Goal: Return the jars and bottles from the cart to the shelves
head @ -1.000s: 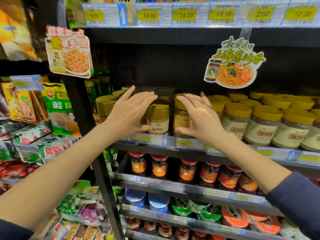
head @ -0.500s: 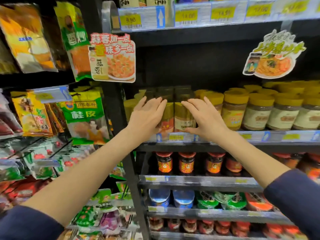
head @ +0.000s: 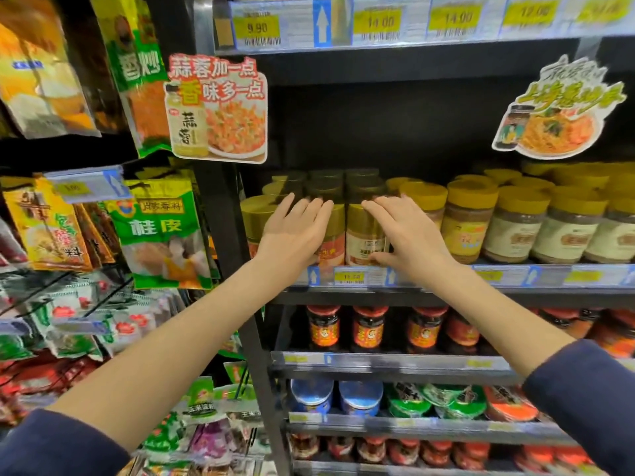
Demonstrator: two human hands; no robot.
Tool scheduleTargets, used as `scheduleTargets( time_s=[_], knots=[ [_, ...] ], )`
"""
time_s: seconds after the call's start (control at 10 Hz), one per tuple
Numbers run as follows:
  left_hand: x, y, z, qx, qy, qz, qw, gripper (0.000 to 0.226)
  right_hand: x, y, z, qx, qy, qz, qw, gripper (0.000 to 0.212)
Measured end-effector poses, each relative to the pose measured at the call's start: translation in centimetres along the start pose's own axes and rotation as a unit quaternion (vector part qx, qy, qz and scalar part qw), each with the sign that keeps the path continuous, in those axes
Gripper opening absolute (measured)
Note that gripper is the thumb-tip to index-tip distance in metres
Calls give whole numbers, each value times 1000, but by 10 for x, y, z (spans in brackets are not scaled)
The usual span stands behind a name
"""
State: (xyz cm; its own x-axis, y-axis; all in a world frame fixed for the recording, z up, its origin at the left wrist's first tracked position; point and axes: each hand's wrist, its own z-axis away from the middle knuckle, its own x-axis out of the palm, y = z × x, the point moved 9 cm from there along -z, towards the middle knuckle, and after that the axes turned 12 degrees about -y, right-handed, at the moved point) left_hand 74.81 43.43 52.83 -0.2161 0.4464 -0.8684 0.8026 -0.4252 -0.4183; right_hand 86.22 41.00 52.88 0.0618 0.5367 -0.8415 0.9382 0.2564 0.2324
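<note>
Since the frame a second ago both hands have drawn closer together and settled flat against the two front jars at the left end of the shelf (head: pixel 446 290), and the view has swung left, so the garlic-sauce sign (head: pixel 218 108) now hangs nearer the middle and the noodle sign (head: pixel 556 108) sits far to the right. The left hand (head: pixel 295 235) lies palm-forward over the front of the orange-labelled jar (head: pixel 331 250), its fingers straight and pressed side by side, tips reaching up to the lid line; a second ago those fingers were more fanned and lifted. The right hand (head: pixel 409 235) covers the right side of the gold-lidded jar (head: pixel 364 235), fingers extended and close together across the lid, thumb tucked low against the base of the label. Neither hand wraps round a jar; both rest on the fronts, open. The two jars stand upright, touching each other, at the shelf's front edge just above the price tag (head: pixel 348 277), with darker-lidded jars behind them and a row of yellow-lidded jars (head: pixel 515 225) to the right. Red-labelled jars (head: pixel 367 329) fill the shelf below. Hanging spice packets (head: pixel 161 231) crowd the rack to the left. Dark sleeves show at both forearms.
</note>
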Motion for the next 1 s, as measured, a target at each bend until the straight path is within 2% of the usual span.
scheduleTargets(
  time_s=[0.6, 0.7, 0.8, 0.9, 1.0],
  knots=[
    [5, 0, -15, -33, -33, -4, 999, 82, 8, 7, -11, 0, -29, 41, 999, 84],
    [4, 1, -13, -31, -44, -10, 998, 86, 8, 7, -12, -13, -57, 40, 997, 84],
    [-4, 1, -6, -2, -12, 8, 1000, 81, 6, 12, -7, -41, -105, 7, 994, 85],
    [-11, 8, 3, 54, 13, 43, 998, 69, -5, 13, 3, -52, -109, -20, 992, 85],
    [-13, 15, 15, 108, -14, 80, 991, 64, -7, 18, 18, -57, -145, -29, 987, 79]
  ],
)
